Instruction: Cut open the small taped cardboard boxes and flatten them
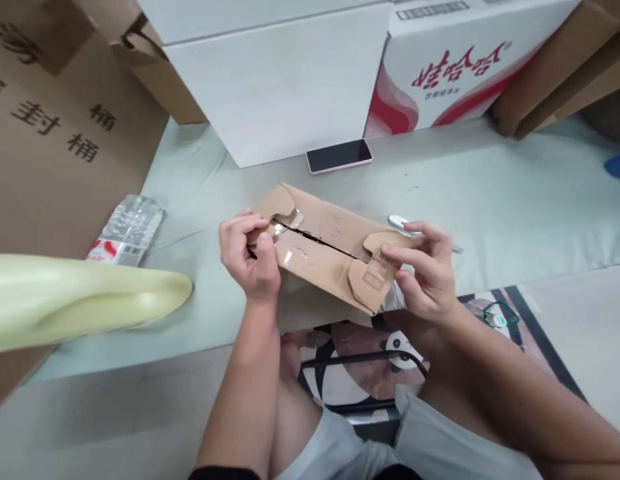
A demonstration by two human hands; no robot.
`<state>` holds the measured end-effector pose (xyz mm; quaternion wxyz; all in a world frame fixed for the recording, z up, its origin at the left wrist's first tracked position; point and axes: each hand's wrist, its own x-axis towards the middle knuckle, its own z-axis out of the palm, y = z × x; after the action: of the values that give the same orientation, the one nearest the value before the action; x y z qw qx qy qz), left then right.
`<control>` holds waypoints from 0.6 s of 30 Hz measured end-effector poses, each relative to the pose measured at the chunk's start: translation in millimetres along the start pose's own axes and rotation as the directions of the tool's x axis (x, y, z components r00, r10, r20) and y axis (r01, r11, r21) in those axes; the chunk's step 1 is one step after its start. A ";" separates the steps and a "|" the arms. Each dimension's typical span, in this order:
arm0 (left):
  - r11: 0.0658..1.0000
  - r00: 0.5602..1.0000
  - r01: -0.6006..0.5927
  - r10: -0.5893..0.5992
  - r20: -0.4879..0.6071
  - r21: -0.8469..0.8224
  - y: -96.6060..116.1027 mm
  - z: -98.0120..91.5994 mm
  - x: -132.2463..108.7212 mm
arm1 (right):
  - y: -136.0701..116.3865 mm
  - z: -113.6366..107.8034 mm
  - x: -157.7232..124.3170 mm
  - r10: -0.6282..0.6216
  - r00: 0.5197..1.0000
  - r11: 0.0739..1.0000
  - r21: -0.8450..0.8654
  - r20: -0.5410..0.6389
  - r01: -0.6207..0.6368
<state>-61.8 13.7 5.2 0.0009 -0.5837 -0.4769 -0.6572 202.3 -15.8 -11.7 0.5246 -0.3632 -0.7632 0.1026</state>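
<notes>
A small brown cardboard box [320,220] is tilted between my hands above the edge of the pale green cloth surface. A dark slit runs along its top, where the tape looks cut, and rounded end flaps stick up a little. My left hand [253,257] grips the box's left end, thumb in front and fingers at the flap. At the other end my right hand [425,270] has its fingers closed on the flap beside a printed mark. Just behind the right fingers lies a utility knife [403,223], partly hidden.
A phone [339,157] lies in front of a large white box [290,80]. Behind stands a red and white carton [455,80]. At left are a clear plastic bottle [133,227], a pale yellow curved object [90,297] and a big cardboard box [65,133]. A panda-patterned mat [360,363] lies below.
</notes>
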 end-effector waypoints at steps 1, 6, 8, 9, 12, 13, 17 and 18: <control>1.000 1.000 -0.001 0.001 0.004 0.013 -1.1 3.5 -1.1 | 5.6 -1.3 -3.1 0.011 1.000 1.000 0.023 0.001 -0.011; 1.000 0.999 0.009 -0.009 0.046 0.014 -14.3 18.7 -8.0 | 26.0 -8.2 -19.1 0.144 0.988 0.939 0.307 0.054 -0.154; 1.000 1.000 -0.008 0.008 -0.010 0.026 -18.9 22.6 -8.8 | 26.5 -11.5 -21.4 0.166 0.984 0.907 0.382 0.066 -0.178; 0.999 0.998 -0.029 0.031 -0.052 0.040 -19.6 23.6 -8.2 | 25.1 -13.3 -21.3 0.169 0.984 0.899 0.398 0.063 -0.181; 0.992 0.994 -0.087 0.093 -0.060 0.093 -12.8 22.1 -1.8 | 17.6 -18.6 -18.0 0.181 0.983 0.887 0.428 0.021 -0.173; 0.991 0.996 -0.092 0.093 -0.009 0.101 -8.3 20.2 1.6 | 14.9 -20.3 -16.1 0.197 0.980 0.881 0.437 0.009 -0.181; 0.994 0.964 -0.059 0.031 0.266 0.097 9.1 8.4 14.4 | 5.8 -25.9 -7.3 0.217 0.975 0.894 0.392 0.045 -0.217; 0.995 0.955 -0.041 0.012 0.295 0.092 11.6 4.9 16.1 | 4.2 -26.6 -5.2 0.198 0.979 0.909 0.365 0.049 -0.202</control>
<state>-56.7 19.4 24.2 -0.0327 -0.6806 -0.4953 -0.5389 228.4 -22.2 -6.3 0.5658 -0.3341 -0.6921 0.2989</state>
